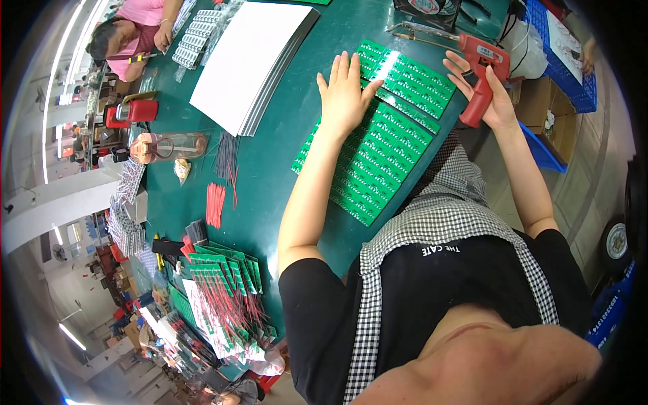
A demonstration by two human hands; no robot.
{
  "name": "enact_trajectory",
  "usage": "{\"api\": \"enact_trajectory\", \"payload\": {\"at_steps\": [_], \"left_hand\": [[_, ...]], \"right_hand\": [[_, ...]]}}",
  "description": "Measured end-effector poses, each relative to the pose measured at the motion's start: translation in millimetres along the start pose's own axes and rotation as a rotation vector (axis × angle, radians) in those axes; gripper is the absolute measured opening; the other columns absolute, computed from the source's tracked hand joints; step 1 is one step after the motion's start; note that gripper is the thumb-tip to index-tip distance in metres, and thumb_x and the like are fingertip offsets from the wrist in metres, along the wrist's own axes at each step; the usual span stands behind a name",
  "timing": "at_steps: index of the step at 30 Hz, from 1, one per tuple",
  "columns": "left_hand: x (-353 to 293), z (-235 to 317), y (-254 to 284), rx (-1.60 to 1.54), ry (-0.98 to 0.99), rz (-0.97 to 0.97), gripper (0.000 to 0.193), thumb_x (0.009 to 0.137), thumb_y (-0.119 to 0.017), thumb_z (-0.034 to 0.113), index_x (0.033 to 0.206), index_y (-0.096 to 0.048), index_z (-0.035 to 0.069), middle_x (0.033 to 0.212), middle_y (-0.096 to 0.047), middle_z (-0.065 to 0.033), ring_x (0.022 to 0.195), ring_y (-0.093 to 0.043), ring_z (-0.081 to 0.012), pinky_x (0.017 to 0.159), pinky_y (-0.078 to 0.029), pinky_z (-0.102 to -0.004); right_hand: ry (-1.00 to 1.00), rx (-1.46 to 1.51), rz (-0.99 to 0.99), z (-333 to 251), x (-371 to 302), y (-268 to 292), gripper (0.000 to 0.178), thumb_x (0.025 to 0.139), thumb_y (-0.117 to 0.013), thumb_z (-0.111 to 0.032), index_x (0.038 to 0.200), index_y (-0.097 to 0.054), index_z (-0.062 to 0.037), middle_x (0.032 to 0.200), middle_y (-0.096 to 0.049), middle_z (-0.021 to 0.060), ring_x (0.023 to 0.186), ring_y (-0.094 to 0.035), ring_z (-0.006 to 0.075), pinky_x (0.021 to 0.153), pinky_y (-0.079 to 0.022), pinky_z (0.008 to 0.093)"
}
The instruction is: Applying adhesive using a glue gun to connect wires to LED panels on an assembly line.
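Several panels of green circuit boards (388,158) lie side by side on the green table in front of me. My left hand (343,101) rests flat over their upper left part, fingers stretched and apart, holding nothing. At the table's right edge, my right hand (501,106) holds a red soldering gun (480,84) by its grip, with some fingers loosely extended. The gun's thin metal tip points left, above the far edge of another board panel (412,77). Part of the boards is hidden under my left hand and forearm.
A stack of white sheets (253,61) lies beyond my left hand. Red wires (215,204), dark wires (225,154) and a bottle (169,147) are to the left. Wired boards (226,277) are piled near left. A fan (428,8) stands at the back; a blue crate (574,88) is right.
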State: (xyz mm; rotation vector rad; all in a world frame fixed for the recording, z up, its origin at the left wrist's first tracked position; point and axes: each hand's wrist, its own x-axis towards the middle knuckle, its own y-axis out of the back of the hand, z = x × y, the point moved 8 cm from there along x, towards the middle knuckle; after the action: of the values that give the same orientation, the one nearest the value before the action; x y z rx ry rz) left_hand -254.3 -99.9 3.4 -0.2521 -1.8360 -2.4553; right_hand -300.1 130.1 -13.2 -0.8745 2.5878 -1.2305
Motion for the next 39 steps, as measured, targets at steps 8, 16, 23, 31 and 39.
{"api": "enact_trajectory", "payload": {"at_steps": [8,16,23,31,39], "left_hand": [[-5,-7,-9,-0.054,0.036,-0.075,0.073,0.081,-0.055,0.046,0.135,-0.029,0.005,0.141,-0.028,-0.0149,0.131,-0.027,-0.0269,0.103,-0.014,-0.0576],[0,-6,0,-0.218,0.030,-0.026,0.077,0.073,-0.067,0.034,0.134,-0.031,0.004,0.132,-0.041,-0.0174,0.123,-0.039,-0.0306,0.103,-0.020,-0.0526],[0,-4,8,-0.378,0.103,-0.021,0.071,0.069,-0.070,0.026,0.128,-0.038,0.002,0.122,-0.048,-0.0182,0.111,-0.048,-0.0356,0.099,-0.032,-0.0452],[-14,27,12,0.025,-0.129,0.098,0.058,0.078,-0.062,0.032,0.125,-0.043,0.005,0.135,-0.035,-0.0191,0.126,-0.033,-0.0337,0.100,-0.029,-0.0482],[-49,64,-9,0.029,-0.324,-0.152,0.061,0.083,-0.049,0.048,0.134,-0.035,0.019,0.141,-0.029,-0.0094,0.131,-0.024,-0.0291,0.104,-0.020,-0.0527]], "right_hand": [[-0.003,-0.025,0.007,0,-1,2,0.059,0.091,-0.045,-0.035,0.137,-0.024,-0.0047,0.135,-0.036,0.0190,0.127,-0.033,0.0291,0.106,-0.024,0.0380],[-0.008,-0.030,-0.004,-2,-1,1,0.059,0.091,-0.044,-0.036,0.136,-0.024,-0.0037,0.134,-0.037,0.0187,0.126,-0.035,0.0289,0.104,-0.028,0.0371],[-0.015,-0.054,0.012,-2,-9,-3,0.059,0.091,-0.045,-0.035,0.136,-0.024,-0.0038,0.134,-0.038,0.0187,0.126,-0.035,0.0287,0.105,-0.027,0.0371],[-0.020,-0.082,0.036,2,-10,0,0.058,0.092,-0.043,-0.036,0.137,-0.024,-0.0039,0.134,-0.038,0.0169,0.127,-0.034,0.0265,0.107,-0.021,0.0369],[-0.039,-0.194,0.021,-3,6,3,0.060,0.092,-0.040,-0.037,0.137,-0.022,-0.0024,0.137,-0.034,0.0168,0.130,-0.029,0.0259,0.107,-0.022,0.0366]]}}
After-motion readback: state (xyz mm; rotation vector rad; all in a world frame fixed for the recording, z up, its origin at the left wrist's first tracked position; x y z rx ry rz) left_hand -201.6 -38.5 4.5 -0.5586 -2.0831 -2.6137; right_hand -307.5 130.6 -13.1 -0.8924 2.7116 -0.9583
